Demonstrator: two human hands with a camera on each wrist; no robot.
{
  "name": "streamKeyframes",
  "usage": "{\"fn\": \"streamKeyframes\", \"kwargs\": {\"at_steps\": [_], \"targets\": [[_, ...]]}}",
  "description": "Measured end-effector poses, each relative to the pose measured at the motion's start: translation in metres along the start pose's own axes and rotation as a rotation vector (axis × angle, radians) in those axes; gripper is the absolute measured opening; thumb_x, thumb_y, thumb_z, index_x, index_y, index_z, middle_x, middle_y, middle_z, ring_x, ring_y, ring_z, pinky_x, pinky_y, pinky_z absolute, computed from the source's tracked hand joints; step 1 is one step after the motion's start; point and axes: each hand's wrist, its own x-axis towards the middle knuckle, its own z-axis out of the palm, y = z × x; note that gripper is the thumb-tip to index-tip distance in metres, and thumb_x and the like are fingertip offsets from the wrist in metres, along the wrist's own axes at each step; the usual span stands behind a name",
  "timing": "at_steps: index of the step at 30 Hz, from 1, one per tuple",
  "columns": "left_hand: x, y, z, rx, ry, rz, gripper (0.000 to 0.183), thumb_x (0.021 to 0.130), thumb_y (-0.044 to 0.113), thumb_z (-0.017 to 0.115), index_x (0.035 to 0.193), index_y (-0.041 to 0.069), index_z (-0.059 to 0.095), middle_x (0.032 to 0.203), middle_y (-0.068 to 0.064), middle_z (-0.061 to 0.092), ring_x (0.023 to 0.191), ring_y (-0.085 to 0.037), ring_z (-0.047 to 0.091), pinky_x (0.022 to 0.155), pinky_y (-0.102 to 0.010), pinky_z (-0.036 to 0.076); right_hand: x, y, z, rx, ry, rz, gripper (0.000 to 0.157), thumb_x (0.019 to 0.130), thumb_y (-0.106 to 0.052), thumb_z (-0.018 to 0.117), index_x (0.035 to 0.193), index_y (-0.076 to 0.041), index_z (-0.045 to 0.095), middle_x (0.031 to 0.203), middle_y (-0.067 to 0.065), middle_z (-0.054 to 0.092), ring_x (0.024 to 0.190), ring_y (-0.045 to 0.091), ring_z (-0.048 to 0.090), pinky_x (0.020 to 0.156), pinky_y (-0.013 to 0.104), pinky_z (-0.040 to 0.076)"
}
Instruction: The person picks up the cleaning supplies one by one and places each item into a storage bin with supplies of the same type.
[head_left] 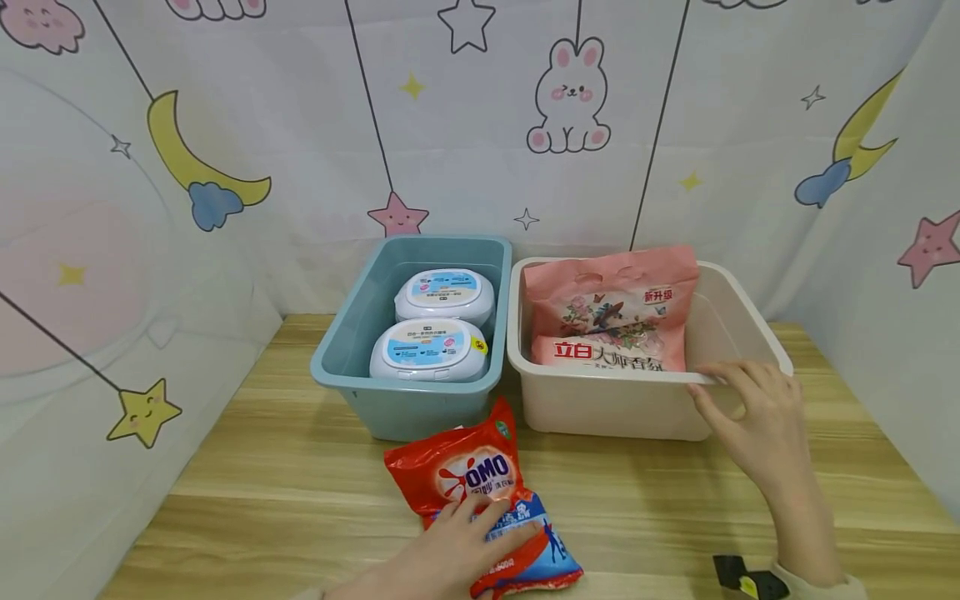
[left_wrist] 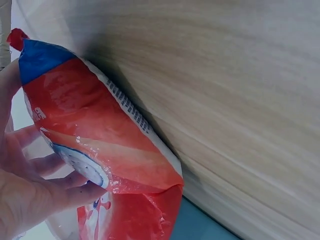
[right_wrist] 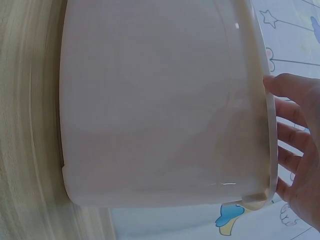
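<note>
A red and blue bag of OMO laundry powder lies on the wooden table in front of the bins. My left hand grips its lower part, fingers spread over the printed face and thumb at the near end; the left wrist view shows the fingertips against the bag. My right hand holds the front rim of a cream bin near its right corner, with the thumb outside and the fingers over the edge. Inside that bin a pink bag of detergent leans upright.
Left of the cream bin stands a blue-green bin with two white lidded boxes inside. A black object with a yellow patch is beside my right wrist. A patterned curtain hangs behind and along both sides of the table.
</note>
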Motion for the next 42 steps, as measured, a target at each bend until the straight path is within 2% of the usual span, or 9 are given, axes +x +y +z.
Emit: {"fn": "streamKeyframes", "kwargs": {"at_steps": [8,15,20,28,42], "targets": [[-0.0018,0.0027,0.0031,0.006,0.028,0.009,0.084,0.077,0.068,0.059,0.148,0.050,0.017,0.153,0.001,0.036,0.130,-0.031,0.039,0.087,-0.049,0.054,-0.0004,0.0000,-0.0001,0.004,0.002,0.005,0.030,0.067,-0.006,0.079,0.095,-0.005,0.071,0.090,0.013,0.068,0.093,0.033,0.055,0.081,0.046,0.030],[-0.0054,0.0045,0.0078,0.095,0.093,0.030,0.078,0.084,0.051,0.064,0.148,0.047,0.020,0.148,0.001,0.043,0.123,-0.024,0.043,0.087,-0.041,0.054,-0.0010,0.0005,0.0005,-0.003,-0.001,0.005,0.030,0.067,-0.007,0.079,0.095,-0.006,0.071,0.091,0.013,0.068,0.092,0.033,0.055,0.080,0.046,0.030],[-0.0065,0.0039,0.0086,0.099,0.122,0.042,0.074,0.087,0.042,0.064,0.148,0.048,0.022,0.148,0.002,0.043,0.121,-0.024,0.045,0.090,-0.044,0.052,-0.0006,0.0002,0.0002,-0.006,-0.007,0.005,0.030,0.067,-0.007,0.079,0.096,-0.005,0.071,0.091,0.013,0.068,0.093,0.033,0.055,0.080,0.046,0.030],[-0.0088,0.0007,0.0083,0.123,0.180,0.088,0.075,0.084,0.035,0.069,0.146,0.046,0.028,0.144,0.005,0.047,0.121,-0.021,0.046,0.093,-0.046,0.051,-0.0002,0.0001,-0.0001,-0.004,-0.004,0.003,0.029,0.067,-0.007,0.078,0.095,-0.005,0.070,0.091,0.013,0.068,0.092,0.033,0.055,0.080,0.047,0.030],[-0.0077,0.0019,0.0042,0.099,0.190,0.102,0.070,0.086,0.036,0.067,0.145,0.046,0.031,0.142,0.006,0.047,0.123,-0.019,0.045,0.097,-0.048,0.049,-0.0006,0.0004,0.0005,0.001,-0.002,0.009,0.029,0.067,-0.006,0.079,0.095,-0.005,0.070,0.091,0.014,0.068,0.094,0.033,0.055,0.081,0.048,0.030]]}}
